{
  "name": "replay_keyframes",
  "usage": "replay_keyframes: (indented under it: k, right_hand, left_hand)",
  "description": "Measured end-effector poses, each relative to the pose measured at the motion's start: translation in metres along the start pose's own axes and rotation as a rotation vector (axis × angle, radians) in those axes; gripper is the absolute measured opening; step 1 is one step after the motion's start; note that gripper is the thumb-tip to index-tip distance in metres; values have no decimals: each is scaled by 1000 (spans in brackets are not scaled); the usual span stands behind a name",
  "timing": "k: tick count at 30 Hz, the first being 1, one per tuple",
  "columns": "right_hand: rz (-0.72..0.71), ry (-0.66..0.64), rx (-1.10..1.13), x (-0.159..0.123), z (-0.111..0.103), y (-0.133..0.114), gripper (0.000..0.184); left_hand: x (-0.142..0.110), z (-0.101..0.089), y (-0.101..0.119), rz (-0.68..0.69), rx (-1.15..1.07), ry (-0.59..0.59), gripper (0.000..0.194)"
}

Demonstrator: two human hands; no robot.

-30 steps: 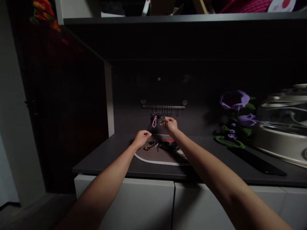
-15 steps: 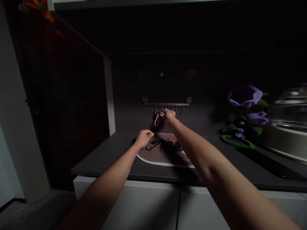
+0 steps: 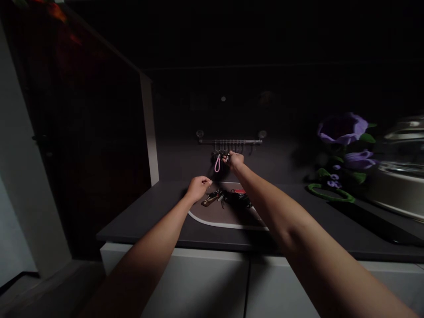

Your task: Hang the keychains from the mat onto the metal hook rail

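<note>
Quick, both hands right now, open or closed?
Left hand: loosely curled, cannot tell whether fully closed.
Right hand: closed on a small metallic item, probably keys.

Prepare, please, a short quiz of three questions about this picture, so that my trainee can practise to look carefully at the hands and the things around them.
1. Multiple choice: which hand is raised to the rail, with a small metal item at its fingers? A) left B) right C) neither

2. True or false: in the picture, the large purple flower is to the right of the mat.

3. Fill in the colour: the loop hanging below the rail is ____.

Key:
1. B, the right hand.
2. True.
3. Pink.
</note>
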State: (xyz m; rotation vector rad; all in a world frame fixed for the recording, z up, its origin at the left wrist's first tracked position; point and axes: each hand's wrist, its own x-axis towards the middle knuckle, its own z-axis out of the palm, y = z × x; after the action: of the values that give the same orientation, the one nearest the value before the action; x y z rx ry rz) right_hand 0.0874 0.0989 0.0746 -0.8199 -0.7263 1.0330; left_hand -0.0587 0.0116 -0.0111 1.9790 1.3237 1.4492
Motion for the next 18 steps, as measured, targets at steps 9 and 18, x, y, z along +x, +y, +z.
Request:
replay_keyframes:
  k: [9, 18]
  right_hand:
    - [2, -73, -39, -6, -7, 4, 7]
    - [2, -146, -106, -6, -16, 9, 7]
  left_hand:
    - [0, -2, 2, -9, -39, 14, 13]
    - [2, -2, -1, 11, -52, 21, 14]
